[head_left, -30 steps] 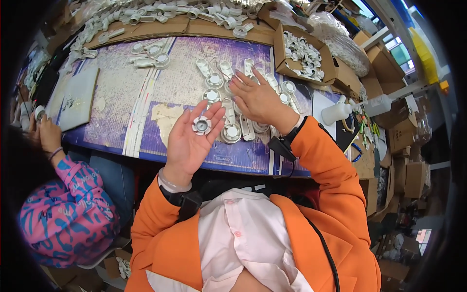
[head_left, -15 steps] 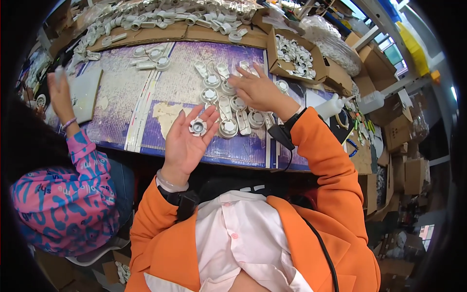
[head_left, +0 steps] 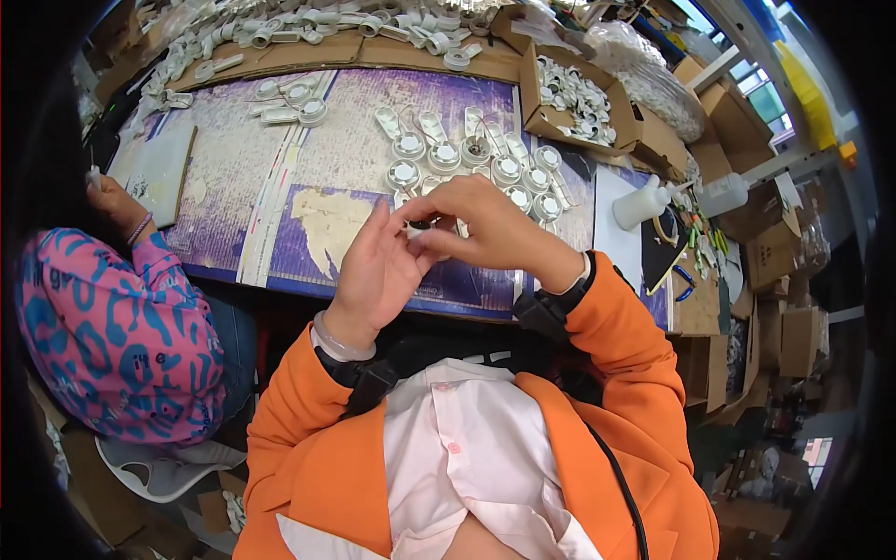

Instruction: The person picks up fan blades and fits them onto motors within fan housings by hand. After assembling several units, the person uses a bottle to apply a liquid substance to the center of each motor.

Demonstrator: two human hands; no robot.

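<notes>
My left hand (head_left: pixel 381 273) is held palm up over the near edge of the table, its fingers stretched out. Over those fingers, my right hand (head_left: pixel 490 224) is closed in a pinch on a small white cap (head_left: pixel 416 234), mostly covered by the fingertips. Beyond both hands lie rows of round white housings (head_left: pixel 444 155) with handle-shaped pieces and thin wires. Most have a white disc in the middle, while one housing (head_left: pixel 476 149) shows a dark, open centre. My hands hide the nearest ones.
A cardboard box (head_left: pixel 611 131) of small white parts stands at the back right, near a white squeeze bottle (head_left: pixel 640 203) and pliers (head_left: pixel 684 283). White handles (head_left: pixel 373 21) pile along the back. On the left, a co-worker's hand (head_left: pixel 119 207) is beside a pale board (head_left: pixel 164 177).
My right hand has come back from the housings to my left hand and pinches over it. The cap that lay bare in my left palm is now mostly covered. The co-worker's hand has lowered.
</notes>
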